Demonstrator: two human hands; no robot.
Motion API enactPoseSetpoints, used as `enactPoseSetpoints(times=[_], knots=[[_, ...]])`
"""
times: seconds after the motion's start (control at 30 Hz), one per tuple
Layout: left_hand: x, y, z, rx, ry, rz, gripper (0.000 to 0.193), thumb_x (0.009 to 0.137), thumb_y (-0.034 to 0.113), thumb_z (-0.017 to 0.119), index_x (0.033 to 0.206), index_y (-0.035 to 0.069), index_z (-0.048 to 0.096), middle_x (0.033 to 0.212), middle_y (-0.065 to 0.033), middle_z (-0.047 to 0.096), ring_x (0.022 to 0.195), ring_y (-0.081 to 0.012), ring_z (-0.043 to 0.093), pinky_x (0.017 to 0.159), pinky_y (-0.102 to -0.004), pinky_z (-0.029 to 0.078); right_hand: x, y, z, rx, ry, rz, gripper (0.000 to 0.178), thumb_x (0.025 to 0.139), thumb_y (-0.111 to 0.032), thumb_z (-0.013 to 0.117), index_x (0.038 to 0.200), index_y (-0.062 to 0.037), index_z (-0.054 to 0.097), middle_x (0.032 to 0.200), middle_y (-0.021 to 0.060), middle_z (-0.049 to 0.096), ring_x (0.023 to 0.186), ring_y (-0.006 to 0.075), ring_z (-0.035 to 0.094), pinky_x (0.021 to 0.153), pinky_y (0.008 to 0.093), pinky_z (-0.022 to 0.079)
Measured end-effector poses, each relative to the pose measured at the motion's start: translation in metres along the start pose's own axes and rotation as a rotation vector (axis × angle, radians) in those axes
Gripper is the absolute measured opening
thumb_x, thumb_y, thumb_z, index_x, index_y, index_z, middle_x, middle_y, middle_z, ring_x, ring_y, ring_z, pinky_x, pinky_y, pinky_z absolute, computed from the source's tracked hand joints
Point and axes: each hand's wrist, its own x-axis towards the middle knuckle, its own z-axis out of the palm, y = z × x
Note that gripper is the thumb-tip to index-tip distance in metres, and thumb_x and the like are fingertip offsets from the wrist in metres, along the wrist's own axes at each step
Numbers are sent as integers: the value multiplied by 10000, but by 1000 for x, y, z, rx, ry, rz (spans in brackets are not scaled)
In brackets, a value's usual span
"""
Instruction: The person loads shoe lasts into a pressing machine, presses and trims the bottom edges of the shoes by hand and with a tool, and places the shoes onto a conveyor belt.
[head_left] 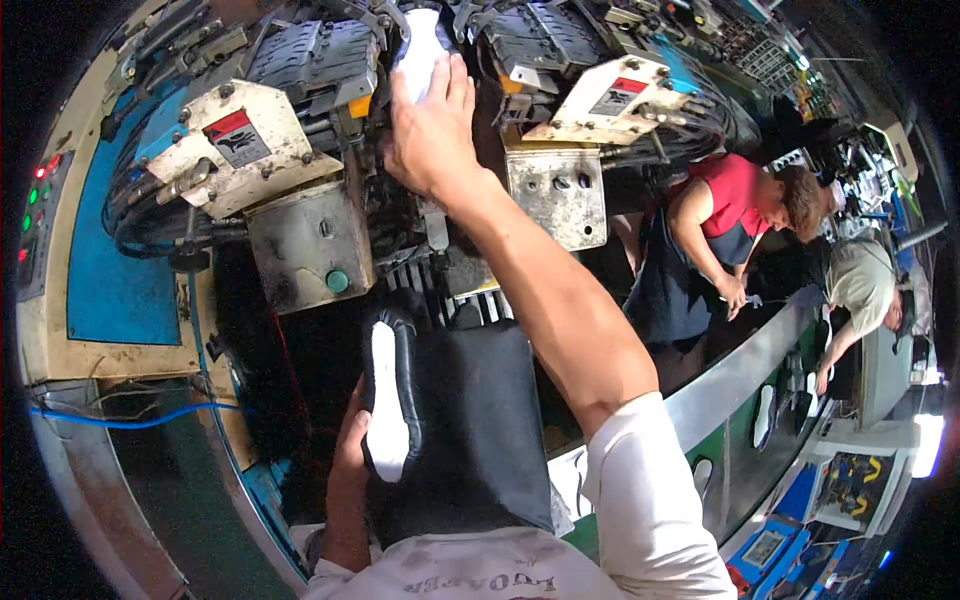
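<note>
While the right hand point(432, 125) reaches up with its fingers closed around a white shoe point(420, 45), that shoe sits just above the hand inside the big machine point(300, 160), and its long side runs up and away from the hand. Lower down, the left hand point(352, 450) has its fingers wrapped around a black shoe point(392, 400). Its white sole faces up, and its long side runs from the hand up toward the machine, toe end farthest away.

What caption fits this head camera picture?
Right hand presses a white shoe into the machine; left hand holds another shoe.
</note>
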Motion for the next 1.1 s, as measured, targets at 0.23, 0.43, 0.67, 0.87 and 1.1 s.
enactPoseSetpoints(times=[0.23,0.43,0.67,0.87,1.1], knots=[[21,-28,-25,-145,17,-177,811,1016,363,539,1718,48,281,1598,-170,526,1386,-294,582,1177,-429,460,17,-19,-7,-54,4,24,605,961,-130,587,1540,35,531,1599,511,321,1562,643,236,1289,698,179],[13,-22,-20,-288,-3,-93,891,926,291,587,1725,58,270,1599,-169,531,1386,-318,595,1163,-439,488,24,-15,-5,-153,-8,49,834,848,-263,759,1589,-25,459,1592,502,310,1546,645,243,1283,675,232],[-64,7,-35,-153,286,65,1041,798,323,743,1712,54,325,1536,-192,585,1344,-335,615,1151,-451,488,-21,-2,-33,176,36,-154,784,843,-221,818,1573,-129,549,1623,337,424,1558,504,343,1277,553,332],[-149,-20,-173,-45,780,106,951,871,287,754,1687,9,352,1515,-182,587,1355,-322,593,1154,-403,462,-308,25,-68,281,-344,151,634,967,4,652,1585,-52,524,1635,286,467,1516,487,447,1264,507,369],[-203,109,-389,1013,1291,386,698,871,77,716,1540,-43,556,1429,-234,691,1328,-315,646,1166,-392,459,-483,22,-116,448,-694,640,339,1026,-38,652,1348,63,684,1243,226,765,1133,342,753,992,415,590]])
